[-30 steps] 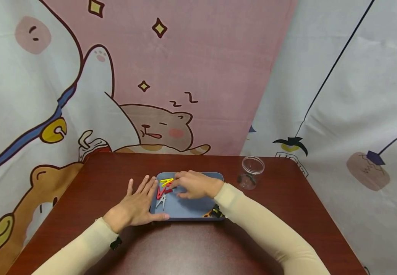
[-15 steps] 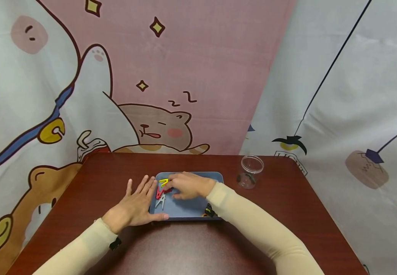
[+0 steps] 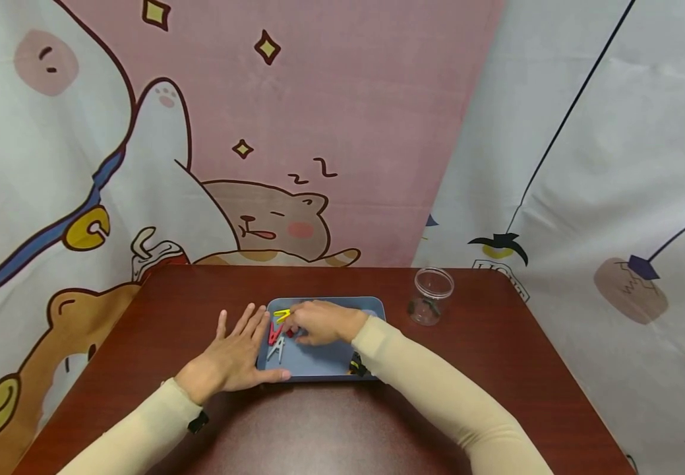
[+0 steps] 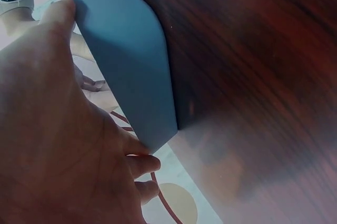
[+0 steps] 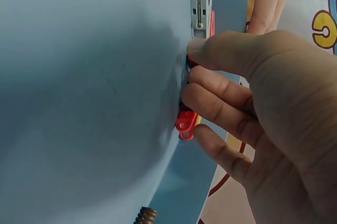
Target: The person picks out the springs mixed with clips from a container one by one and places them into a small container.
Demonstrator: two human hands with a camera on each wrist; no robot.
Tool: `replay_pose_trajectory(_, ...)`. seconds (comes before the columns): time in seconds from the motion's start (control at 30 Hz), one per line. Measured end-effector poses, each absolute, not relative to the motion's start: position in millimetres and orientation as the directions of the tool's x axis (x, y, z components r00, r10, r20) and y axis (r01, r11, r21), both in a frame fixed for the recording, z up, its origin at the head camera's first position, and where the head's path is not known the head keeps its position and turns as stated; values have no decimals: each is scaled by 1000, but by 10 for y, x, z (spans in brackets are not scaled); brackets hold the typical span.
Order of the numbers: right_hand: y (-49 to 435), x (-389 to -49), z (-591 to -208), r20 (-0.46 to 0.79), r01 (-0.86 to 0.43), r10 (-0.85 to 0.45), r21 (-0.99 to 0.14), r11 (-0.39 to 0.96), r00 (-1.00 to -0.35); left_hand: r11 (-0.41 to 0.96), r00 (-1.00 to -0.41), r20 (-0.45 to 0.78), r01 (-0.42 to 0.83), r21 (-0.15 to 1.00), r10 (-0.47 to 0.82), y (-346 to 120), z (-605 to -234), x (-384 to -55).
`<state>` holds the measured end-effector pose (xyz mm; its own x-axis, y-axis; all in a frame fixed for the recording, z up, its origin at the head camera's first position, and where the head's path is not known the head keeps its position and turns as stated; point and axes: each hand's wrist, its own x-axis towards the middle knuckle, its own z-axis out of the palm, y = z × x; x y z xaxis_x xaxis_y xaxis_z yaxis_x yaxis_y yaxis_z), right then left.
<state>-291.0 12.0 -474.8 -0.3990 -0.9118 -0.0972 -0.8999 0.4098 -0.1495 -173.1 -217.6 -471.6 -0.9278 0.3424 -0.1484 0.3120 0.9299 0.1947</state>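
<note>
Left hand spread against the tray; I can't tell if the right hand pinches a red clip. The grey clip, so close, could snag.

A reddish-brown wooden table stood in front of a cloth backdrop printed with cartoons. Its middle was a pink panel with yellow stars and, low down, a sleeping animal. Left of that came a large white figure with a yellow bell. Creased white fabric filled the right side. A pale sheen lit the table's near part.
</note>
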Motion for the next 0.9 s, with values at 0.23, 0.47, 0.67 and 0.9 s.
replay_pose_trajectory(0.23,79,-2909,-4764,-83,-886,-900,-158,437,-429,930,-928,-144,313,194,343,-2181,-4720,-1745)
replay_pose_trajectory(0.47,13,-2916,-4780,-62,-873,-885,-144,466,-462,930,-927,-155,310,196,342,-2172,-4704,-1728)
replay_pose_trajectory(0.67,-45,-2915,-4781,-35,-860,-870,-136,492,-493,929,-927,-148,314,196,345,-2170,-4704,-1728)
replay_pose_trajectory(0.9,-86,-2903,-4794,-13,-844,-853,-130,519,-522,931,-928,-150,312,188,341,-2175,-4706,-1725)
